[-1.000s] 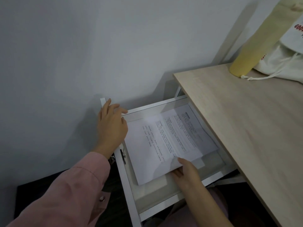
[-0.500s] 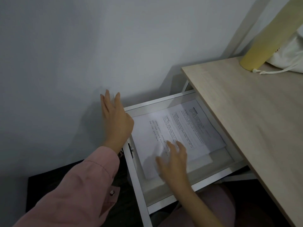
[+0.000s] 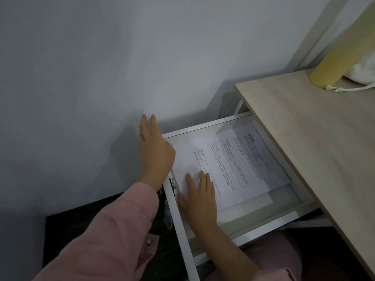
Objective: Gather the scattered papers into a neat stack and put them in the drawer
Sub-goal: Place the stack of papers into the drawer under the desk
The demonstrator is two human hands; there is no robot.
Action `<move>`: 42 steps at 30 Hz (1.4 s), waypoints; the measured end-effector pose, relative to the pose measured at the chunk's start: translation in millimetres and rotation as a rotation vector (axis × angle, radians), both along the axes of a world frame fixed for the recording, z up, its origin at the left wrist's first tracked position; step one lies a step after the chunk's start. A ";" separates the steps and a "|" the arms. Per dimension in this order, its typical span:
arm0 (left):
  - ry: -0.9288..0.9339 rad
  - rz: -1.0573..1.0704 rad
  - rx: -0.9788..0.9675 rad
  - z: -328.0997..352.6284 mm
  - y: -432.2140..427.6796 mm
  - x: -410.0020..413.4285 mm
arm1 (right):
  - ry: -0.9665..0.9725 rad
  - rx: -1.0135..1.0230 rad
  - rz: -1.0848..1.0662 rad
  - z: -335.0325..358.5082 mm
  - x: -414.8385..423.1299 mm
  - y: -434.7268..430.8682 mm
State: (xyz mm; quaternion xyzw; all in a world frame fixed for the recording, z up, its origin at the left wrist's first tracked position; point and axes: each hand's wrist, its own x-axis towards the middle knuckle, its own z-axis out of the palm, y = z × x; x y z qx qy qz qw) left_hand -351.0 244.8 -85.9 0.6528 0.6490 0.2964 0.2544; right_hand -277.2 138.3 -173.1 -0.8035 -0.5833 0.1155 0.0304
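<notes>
A white drawer (image 3: 255,230) stands pulled out from under the wooden desk (image 3: 316,138). Inside it lies a stack of printed papers (image 3: 239,165), slightly fanned, with its far end under the desk top. My right hand (image 3: 197,197) rests flat on the near left corner of the papers, fingers straight. My left hand (image 3: 155,153), in a pink sleeve, lies with straight fingers against the drawer's front panel at its far corner.
A grey wall (image 3: 101,78) runs close behind the drawer front. On the desk's far corner stand a yellow cylinder (image 3: 341,61) and a white drawstring bag (image 3: 363,74). A dark floor (image 3: 85,230) lies below left.
My right hand let go of the papers' near edge and moved up onto the sheets, lying flat. My left hand straightened its fingers at the drawer front. The view shifted left.
</notes>
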 end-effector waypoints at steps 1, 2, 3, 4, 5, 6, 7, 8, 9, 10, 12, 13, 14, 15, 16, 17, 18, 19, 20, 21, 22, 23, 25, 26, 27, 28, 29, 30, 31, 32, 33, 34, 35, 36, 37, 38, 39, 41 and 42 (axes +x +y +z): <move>-0.010 -0.003 0.000 -0.6 -0.3 0.2 | -0.012 0.003 0.003 -0.4 0.2 -0.6; -0.020 -0.002 0.007 -1.1 -0.7 0.5 | -0.016 -0.003 -0.005 -1.4 0.5 -1.5; -0.033 0.000 0.015 -1.0 -1.9 1.0 | -0.014 -0.006 -0.004 -2.9 1.4 -1.5; -0.050 0.001 0.019 -1.3 -3.9 1.5 | -0.002 -0.020 0.004 -4.1 2.9 -2.0; -0.074 0.002 0.014 -0.5 -7.1 2.2 | 0.019 -0.052 0.010 -2.4 5.2 -3.3; -0.101 0.005 -0.004 -1.1 -11.0 2.9 | 0.049 -0.101 0.011 2.7 7.9 -3.8; -0.137 0.012 -0.032 -2.7 -15.8 3.0 | 0.099 -0.151 0.027 8.4 9.9 -3.4; -0.192 0.024 -0.070 -3.2 -22.0 3.2 | 0.144 -0.154 0.050 12.8 12.9 -2.8; -0.256 0.035 -0.109 -4.4 -29.5 3.2 | 0.228 -0.165 0.047 20.0 17.5 -1.5; -0.307 0.042 -0.136 -4.3 -38.1 3.3 | 0.322 -0.145 0.027 28.7 23.0 -0.9; -0.367 0.028 -0.163 -3.7 -57.9 4.1 | 0.426 -0.027 -0.005 52.0 38.8 -3.1; -0.395 0.015 -0.170 -4.8 -66.6 4.3 | 0.439 0.068 -0.001 63.6 49.8 -5.5; -0.416 0.007 -0.181 -7.1 -73.2 4.2 | 0.424 0.169 0.008 77.1 61.7 -9.1; -0.437 0.001 -0.195 -8.1 -78.2 4.7 | 0.398 0.273 0.022 91.8 75.1 -14.0; -0.447 -0.002 -0.216 -8.0 -80.2 5.5 | 0.373 0.373 0.034 106.9 89.7 -19.8; -0.454 -0.011 -0.229 -7.4 -80.8 7.5 | 0.343 0.460 0.035 121.4 105.5 -25.4; -0.460 -0.017 -0.242 -4.8 -80.7 10.7 | 0.304 0.519 0.020 135.0 121.5 -31.3; -0.475 -0.027 -0.248 -2.2 -80.2 15.0 | 0.269 0.556 -0.004 145.6 138.5 -37.6; -0.494 -0.039 -0.249 1.8 -80.2 20.3 | 0.243 0.568 -0.042 152.2 155.7 -44.6; -0.516 -0.052 -0.243 4.0 -79.6 26.2 | 0.223 0.553 -0.091 156.1 172.4 -51.7; -0.536 -0.063 -0.238 6.6 -79.1 33.1 | 0.200 0.511 -0.147 157.3 188.2 -59.9; -0.548 -0.068 -0.236 7.3 -77.9 40.7 | 0.176 0.455 -0.200 156.3 202.1 -69.0; -0.553 -0.090 -0.267 8.8 -74.8 57.3 | 0.128 0.335 -0.286 149.3 224.9 -88.0; -0.553 -0.107 -0.297 12.9 -74.4 66.0 | 0.105 0.283 -0.315 145.2 232.7 -97.1; -0.554 -0.128 -0.318 15.0 -72.5 77.2 | 0.082 0.240 -0.333 140.8 240.3 -106.0; -0.558 -0.143 -0.331 16.7 -69.7 84.5 | 0.061 0.215 -0.328 136.3 242.9 -110.4; -0.559 -0.162 -0.340 16.3 -66.4 92.0 | 0.042 0.207 -0.313 131.8 244.8 -112.9; -0.549 -0.189 -0.357 17.4 -64.9 102.6 | 0.023 0.208 -0.301 129.9 247.1 -115.0; -0.548 -0.217 -0.374 18.7 -63.7 112.8 | 0.018 0.212 -0.305 128.9 247.9 -115.2; -0.538 -0.241 -0.396 21.0 -63.7 123.0 | 0.015 0.200 -0.299 128.2 248.7 -114.9; -0.525 -0.260 -0.415 20.3 -62.0 133.1 | 0.012 0.188 -0.303 128.7 248.3 -114.4; -0.525 -0.281 -0.428 22.1 -62.0 143.0 | 0.006 0.195 -0.301 127.6 248.9 -114.1; -0.523 -0.306 -0.432 21.5 -60.2 151.2 | 0.007 0.208 -0.300 127.7 249.3 -114.2; -0.545 -0.334 -0.430 23.8 -59.6 158.7 | 0.005 0.216 -0.295 128.7 250.3 -114.7; -0.563 -0.346 -0.439 22.0 -57.0 165.3 | 0.019 0.225 -0.293 129.5 249.9 -114.9; -0.577 -0.359 -0.446 19.3 -55.8 171.5 | 0.030 0.239 -0.290 130.2 249.4 -115.5; -0.592 -0.367 -0.460 19.1 -55.9 176.9 | 0.051 0.246 -0.296 131.7 248.8 -116.5; -0.639 -0.398 -0.465 22.7 -58.5 189.2 | 0.093 0.274 -0.278 131.5 250.6 -118.4; -0.657 -0.398 -0.461 21.5 -56.3 194.6 | 0.118 0.310 -0.264 130.7 253.0 -119.2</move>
